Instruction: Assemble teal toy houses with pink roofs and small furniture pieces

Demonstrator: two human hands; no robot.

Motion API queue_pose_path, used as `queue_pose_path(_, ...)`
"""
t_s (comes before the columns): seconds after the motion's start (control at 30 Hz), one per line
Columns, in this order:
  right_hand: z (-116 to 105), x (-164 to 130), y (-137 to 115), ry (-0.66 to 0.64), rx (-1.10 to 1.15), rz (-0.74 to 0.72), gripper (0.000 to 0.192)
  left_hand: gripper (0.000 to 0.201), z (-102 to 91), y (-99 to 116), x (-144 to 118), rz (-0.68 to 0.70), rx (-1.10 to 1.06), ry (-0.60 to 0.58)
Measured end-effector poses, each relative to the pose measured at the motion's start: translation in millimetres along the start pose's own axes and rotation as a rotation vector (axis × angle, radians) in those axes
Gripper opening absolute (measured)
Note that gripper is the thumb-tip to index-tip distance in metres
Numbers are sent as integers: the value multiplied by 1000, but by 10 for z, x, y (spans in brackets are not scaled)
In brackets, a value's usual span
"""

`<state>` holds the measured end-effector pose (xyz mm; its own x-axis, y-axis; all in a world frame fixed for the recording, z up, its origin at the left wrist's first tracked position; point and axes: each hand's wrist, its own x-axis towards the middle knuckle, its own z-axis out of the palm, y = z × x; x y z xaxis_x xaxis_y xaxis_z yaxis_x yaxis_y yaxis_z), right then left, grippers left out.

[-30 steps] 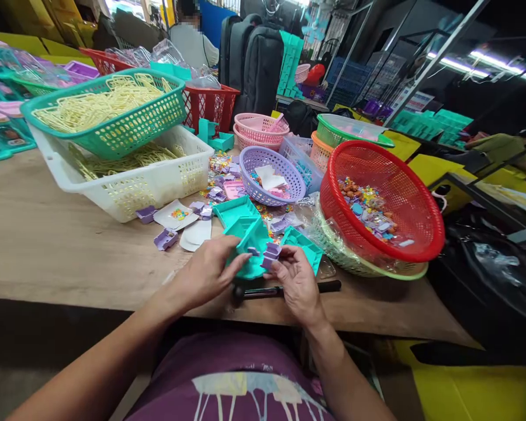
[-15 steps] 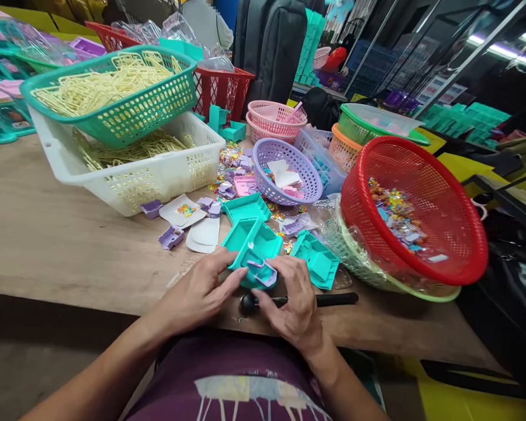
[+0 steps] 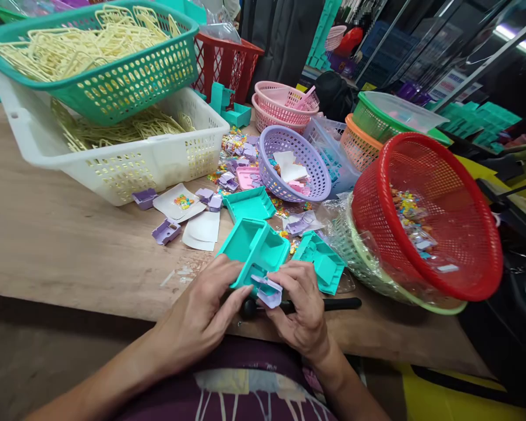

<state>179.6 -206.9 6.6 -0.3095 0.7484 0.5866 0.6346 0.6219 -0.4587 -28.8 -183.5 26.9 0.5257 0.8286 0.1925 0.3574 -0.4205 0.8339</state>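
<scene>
The left hand (image 3: 207,298) grips a turquoise tray (image 3: 249,244) by its near left side, and the right hand (image 3: 301,301) pinches a small lilac piece (image 3: 270,296) at the tray's near end. Below the hands a black rod (image 3: 342,304) lies on the table (image 3: 83,240), with a turquoise part (image 3: 323,266) near on the right. Farther out, white papers (image 3: 204,230) lie to the left, a lilac basket (image 3: 275,182) stands on the far side, a red basket (image 3: 368,202) tilts at the right, and a green basket (image 3: 135,82) rests on a white basket (image 3: 158,166) at far left
</scene>
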Motion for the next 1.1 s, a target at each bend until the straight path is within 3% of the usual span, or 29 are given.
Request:
queue_pose_path(0.37,121,-196,19,134,-8,82,39,15,48,17,-36,19,34,68)
queue_pose_path(0.47,99,-156,-3,101,-22,67,36,16,45,8,-36,23,35,96)
queue_pose_path(0.67,-10,-37,-45,-7,-71,-2,34,17,25,-13,-56,30,-17,46)
queue_pose_path(1.1,-215,94,-199,-179,-252,10,28,15,115,-35,-123,56,16,57)
